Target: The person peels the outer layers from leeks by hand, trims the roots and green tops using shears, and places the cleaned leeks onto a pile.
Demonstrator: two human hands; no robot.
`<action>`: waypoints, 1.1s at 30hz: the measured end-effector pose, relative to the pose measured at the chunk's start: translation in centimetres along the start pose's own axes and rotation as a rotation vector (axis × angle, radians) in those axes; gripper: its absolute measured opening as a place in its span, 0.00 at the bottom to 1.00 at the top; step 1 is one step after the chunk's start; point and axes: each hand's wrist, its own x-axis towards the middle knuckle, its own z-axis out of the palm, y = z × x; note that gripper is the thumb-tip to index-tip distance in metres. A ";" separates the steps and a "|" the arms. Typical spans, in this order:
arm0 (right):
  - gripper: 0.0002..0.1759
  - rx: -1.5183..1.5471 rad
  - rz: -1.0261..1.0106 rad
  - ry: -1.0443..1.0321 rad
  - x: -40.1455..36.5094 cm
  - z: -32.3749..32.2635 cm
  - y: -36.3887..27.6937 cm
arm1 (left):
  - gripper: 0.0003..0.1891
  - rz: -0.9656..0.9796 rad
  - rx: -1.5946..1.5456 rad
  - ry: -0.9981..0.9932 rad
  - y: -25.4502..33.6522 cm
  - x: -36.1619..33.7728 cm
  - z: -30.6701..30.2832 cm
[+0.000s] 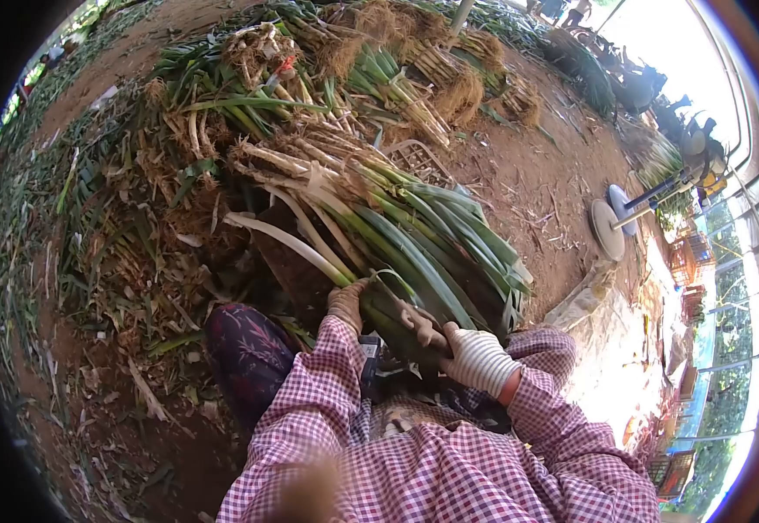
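My left hand (346,305), in a soiled tan glove, is closed round the lower stalk of a leek (292,240). The leek's white root end points up and left, and its green leaves run down to the right. Wearing a white striped glove, my right hand (481,359) grips the leafy part, its stained fingers wrapped over the leaves. Right in front of both hands lies a thick pile of leeks (397,209), roots towards the upper left and green tops towards the lower right. The palms of both hands are hidden.
Bundled leeks with brown roots (432,74) lie farther back. Leaf scraps (92,261) cover the ground at left. A plastic basket (419,159) shows behind the pile. A round-based stand (607,230) and a pale sheet (589,296) are at right, with crates (691,257) beyond.
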 end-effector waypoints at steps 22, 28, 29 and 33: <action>0.19 -0.121 -0.114 0.015 0.0 0.5 0.5 | 0.30 0.382 0.611 -0.221 -4.6 4.3 -8.9; 0.19 -0.122 -0.095 0.014 2.4 0.6 -1.5 | 0.25 0.126 0.184 -0.002 -1.1 -6.5 -0.6; 0.19 -0.110 -0.087 0.023 3.3 0.5 -2.2 | 0.25 0.130 0.183 -0.004 -1.7 -5.3 -1.0; 0.19 -0.118 -0.112 0.114 6.5 -0.7 -5.2 | 0.21 0.210 0.217 -0.083 -2.7 -3.1 -2.2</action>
